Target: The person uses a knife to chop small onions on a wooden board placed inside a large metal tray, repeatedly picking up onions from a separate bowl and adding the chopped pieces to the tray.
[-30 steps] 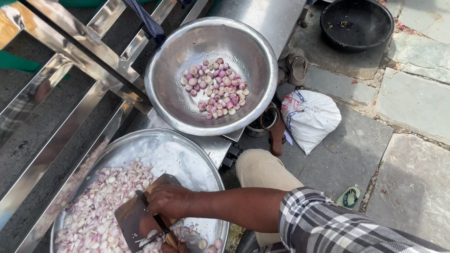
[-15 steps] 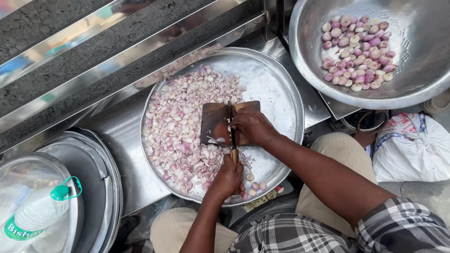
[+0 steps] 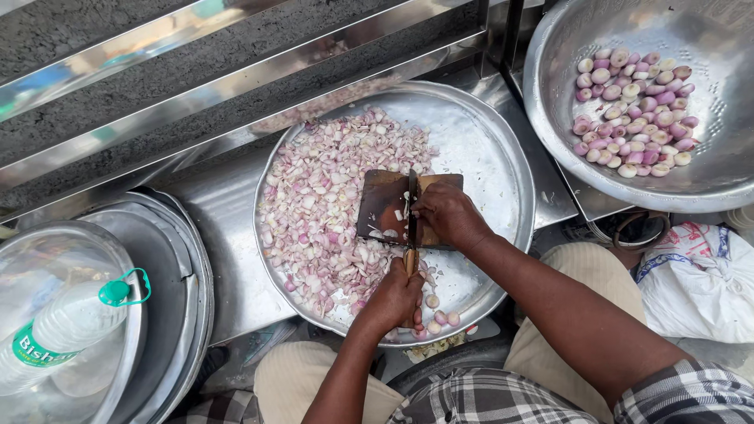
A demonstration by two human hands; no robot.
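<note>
Gripping the knife (image 3: 411, 216) handle, the left hand (image 3: 395, 297) steadied it while the right hand (image 3: 446, 213) pressed the blade onto the board (image 3: 382, 206), mincing shallots (image 3: 314, 196) over the tray (image 3: 503, 157).

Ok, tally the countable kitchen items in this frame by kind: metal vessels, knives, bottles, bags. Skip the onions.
Round steel trays: 1, holding chopped shallots
Steel bowls: 1, holding peeled shallots
Stacked steel pans at the lower left: at least 2, exact number unclear
Cleavers: 1, left hand on its handle, right hand on the blade
Plastic bottles: 1
White bags: 1
Total: at least 7
</note>
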